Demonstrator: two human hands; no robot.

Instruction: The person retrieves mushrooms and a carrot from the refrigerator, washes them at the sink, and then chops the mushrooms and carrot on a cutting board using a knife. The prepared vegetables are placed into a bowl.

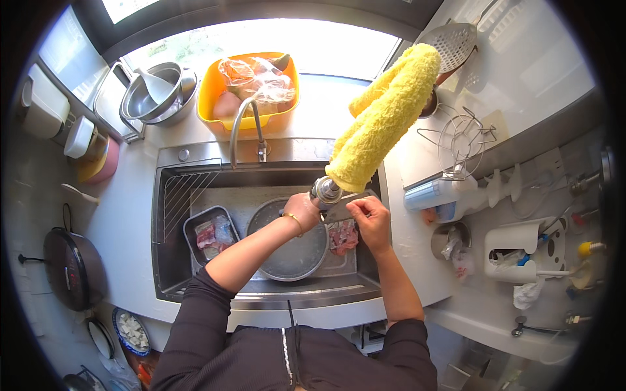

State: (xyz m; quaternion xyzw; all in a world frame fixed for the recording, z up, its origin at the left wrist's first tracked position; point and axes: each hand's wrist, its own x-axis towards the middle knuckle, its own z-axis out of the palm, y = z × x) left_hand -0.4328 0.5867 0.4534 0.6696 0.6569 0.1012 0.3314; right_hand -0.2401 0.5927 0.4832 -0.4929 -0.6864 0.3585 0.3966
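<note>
My left hand is closed over the round metal basin in the sink. It seems to grip a kitchen knife, whose broad grey blade points right; the handle is mostly hidden by the hand and a metal fitting. Beside the blade's right end is my right hand, its thumb and fingertips pinched together with nothing visible between them. Raw meat lies below the blade, right of the basin. To the basin's left, a rectangular metal tray holds raw meat and clear plastic.
A fluffy yellow cloth looms above my hands at the metal fitting. The curved faucet rises behind the sink; an orange-yellow tub of bagged food stands beyond. A wire rack occupies the sink's left. Metal pots sit back left.
</note>
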